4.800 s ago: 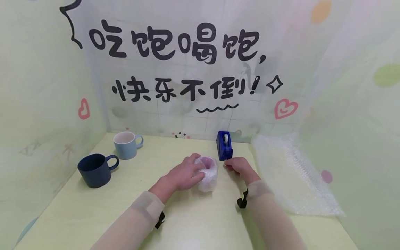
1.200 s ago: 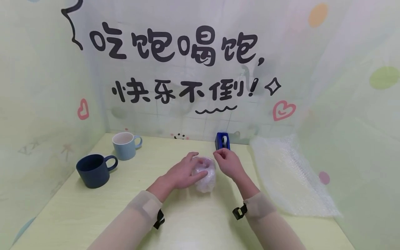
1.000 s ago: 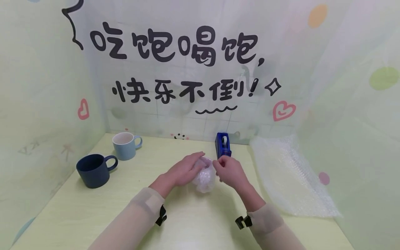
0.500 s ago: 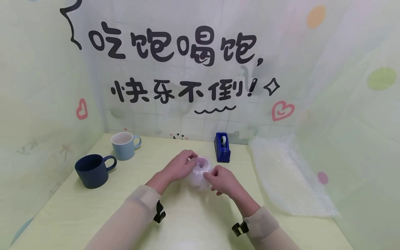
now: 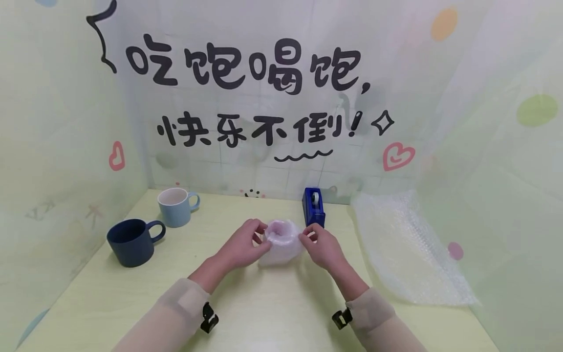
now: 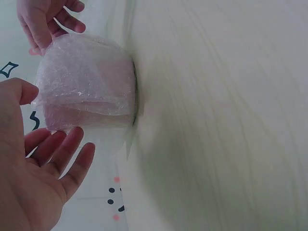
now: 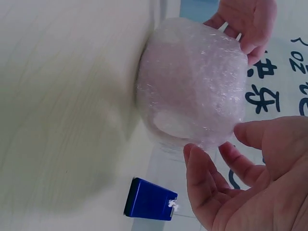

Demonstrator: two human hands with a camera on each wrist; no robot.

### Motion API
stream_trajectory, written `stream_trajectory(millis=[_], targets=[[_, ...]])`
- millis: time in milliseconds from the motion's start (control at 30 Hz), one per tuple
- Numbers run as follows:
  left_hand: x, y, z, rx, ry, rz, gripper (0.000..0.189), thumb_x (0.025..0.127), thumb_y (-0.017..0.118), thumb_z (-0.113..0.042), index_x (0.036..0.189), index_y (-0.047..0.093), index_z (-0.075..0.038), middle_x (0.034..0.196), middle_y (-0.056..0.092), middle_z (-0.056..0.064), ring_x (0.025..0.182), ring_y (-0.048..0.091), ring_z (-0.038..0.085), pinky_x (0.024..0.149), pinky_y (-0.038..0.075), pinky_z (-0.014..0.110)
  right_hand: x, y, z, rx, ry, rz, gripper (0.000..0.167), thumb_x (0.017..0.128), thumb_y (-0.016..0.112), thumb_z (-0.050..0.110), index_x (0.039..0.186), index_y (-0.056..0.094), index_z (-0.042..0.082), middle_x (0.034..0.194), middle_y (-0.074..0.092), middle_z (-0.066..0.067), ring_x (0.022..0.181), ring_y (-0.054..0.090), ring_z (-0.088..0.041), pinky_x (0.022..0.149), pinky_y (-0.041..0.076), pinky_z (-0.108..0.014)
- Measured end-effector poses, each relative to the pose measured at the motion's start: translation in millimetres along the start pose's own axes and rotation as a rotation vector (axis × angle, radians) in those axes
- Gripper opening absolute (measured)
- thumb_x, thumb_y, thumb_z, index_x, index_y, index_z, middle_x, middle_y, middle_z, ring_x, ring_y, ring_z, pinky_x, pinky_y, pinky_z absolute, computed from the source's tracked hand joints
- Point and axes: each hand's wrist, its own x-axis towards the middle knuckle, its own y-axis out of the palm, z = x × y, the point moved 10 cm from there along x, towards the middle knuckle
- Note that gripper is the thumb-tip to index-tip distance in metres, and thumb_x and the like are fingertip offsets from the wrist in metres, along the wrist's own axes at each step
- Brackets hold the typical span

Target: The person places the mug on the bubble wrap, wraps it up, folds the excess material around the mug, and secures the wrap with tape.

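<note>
A pink cup wrapped in bubble wrap [image 5: 283, 249] stands upright on the table in the middle of the head view. At its left side is my left hand [image 5: 241, 246], thumb in front and fingers behind, holding its upper edge lightly. My right hand [image 5: 323, 247] pinches the wrap at the right side of the rim between thumb and fingers. Seen from the left wrist, the bubble wrap [image 6: 86, 77] covers most of the cup, and a flap edge runs across it. Close behind my right hand stands a blue tape dispenser [image 5: 313, 208] with a white roll.
To the left on the pale table [image 5: 264, 313] stand a dark blue mug [image 5: 132, 244] and a light blue mug [image 5: 175, 210]. A sheet of bubble wrap [image 5: 409, 249] lies along the right side. A printed curtain wall [image 5: 246, 166] closes off the back.
My right hand has come from the tape dispenser to the wrapped cup. My left hand has shifted from over the cup's top to its left side. The cup has moved slightly left and appears turned.
</note>
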Motion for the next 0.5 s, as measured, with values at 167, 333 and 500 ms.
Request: stream_trajectory(millis=[167,333,500], targets=[[-9.9,4.5,6.3,-0.068,-0.065,-0.033,0.051,0.101,0.075,-0.027,0.144,0.061,-0.003,0.132,0.068,0.014,0.11,0.072,0.026,0.091,0.065,0.04,-9.4,6,-6,0.08,0.053,0.065,0.039,0.107,0.07,0.039,0.13,0.066,0.008,0.118,0.075,-0.02,0.08,0.076,-0.027,0.069,0.064,-0.037],[-23.1,7.3,11.6,-0.137,-0.194,-0.014,0.063,0.102,0.075,-0.035,0.155,0.057,-0.006,0.139,0.068,0.02,0.113,0.074,0.034,0.089,0.067,0.047,-25.2,14,-7,0.109,0.097,0.128,0.073,0.101,0.078,0.035,0.154,0.045,-0.003,0.126,0.071,-0.025,0.079,0.076,-0.026,0.075,0.067,-0.042],[-31.7,12.4,13.2,-0.316,-0.311,0.028,0.065,0.105,0.073,-0.029,0.163,0.05,-0.01,0.133,0.069,0.024,0.096,0.076,0.033,0.073,0.069,0.044,-33.0,33,-7,0.337,0.127,0.241,0.085,0.101,0.078,0.02,0.16,0.023,-0.008,0.12,0.073,-0.024,0.098,0.08,-0.036,0.089,0.068,-0.047]])
